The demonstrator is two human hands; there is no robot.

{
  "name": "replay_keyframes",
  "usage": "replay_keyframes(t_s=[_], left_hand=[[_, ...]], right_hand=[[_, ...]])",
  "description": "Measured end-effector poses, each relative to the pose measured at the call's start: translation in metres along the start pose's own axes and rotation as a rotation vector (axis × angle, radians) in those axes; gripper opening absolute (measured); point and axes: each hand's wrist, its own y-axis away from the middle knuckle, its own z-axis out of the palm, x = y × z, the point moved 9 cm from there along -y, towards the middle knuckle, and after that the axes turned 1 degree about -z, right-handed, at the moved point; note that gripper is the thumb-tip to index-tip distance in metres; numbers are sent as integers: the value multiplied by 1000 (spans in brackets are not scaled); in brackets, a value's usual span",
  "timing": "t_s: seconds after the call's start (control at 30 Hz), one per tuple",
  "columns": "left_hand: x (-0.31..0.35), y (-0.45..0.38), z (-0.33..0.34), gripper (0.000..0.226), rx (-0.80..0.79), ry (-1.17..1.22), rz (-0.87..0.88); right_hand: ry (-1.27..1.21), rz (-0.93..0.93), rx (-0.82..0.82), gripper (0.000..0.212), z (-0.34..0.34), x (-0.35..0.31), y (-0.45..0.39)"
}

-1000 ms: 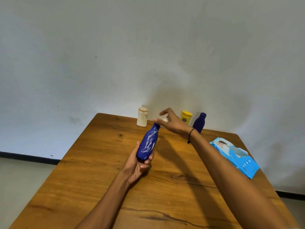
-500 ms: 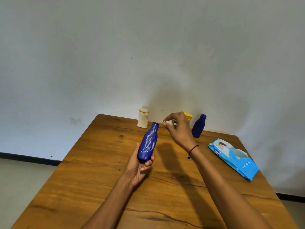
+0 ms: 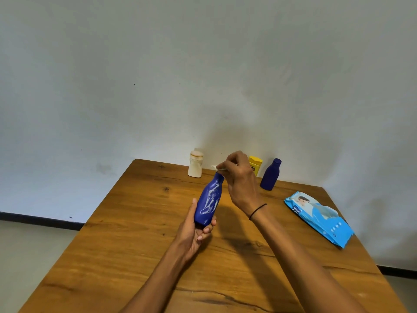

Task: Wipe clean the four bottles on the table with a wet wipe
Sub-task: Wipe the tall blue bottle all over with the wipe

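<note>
Left hand point(image 3: 194, 231) gripping smeared blue bottle point(image 3: 208, 199) by base, lifted near wipe pack point(image 3: 320, 219); right hand point(image 3: 239, 177) pinching wet wipe point(image 3: 218, 167) at neck. Risk: loose base grip, bottle slipping.

A wooden table point(image 3: 135, 233) stands against a pale wall point(image 3: 158, 75).

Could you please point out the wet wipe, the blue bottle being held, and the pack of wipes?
wet wipe point(image 3: 217, 167): head view, white edge poking from the fingers.
blue bottle point(image 3: 208, 199): head view, smeared mid-body.
pack of wipes point(image 3: 320, 221): head view, middle of the top face.
</note>
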Motion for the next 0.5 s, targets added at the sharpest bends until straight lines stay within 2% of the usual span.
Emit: replay_keyframes(t_s=[0.17,0.27,0.4,0.5], left_hand=[[7,4,7,71,47,-214,117],[10,5,10,70,73,-351,172],[11,8,14,61,77,-459,195],[11,11,17,57,55,-488,190]], right_hand=[[167,-130,-59,23,5,-7,13],[157,-67,-156,32,14,-3,19],[165,-14,-353,59,28,3,29],[155,-24,-380,56,25,3,29]])
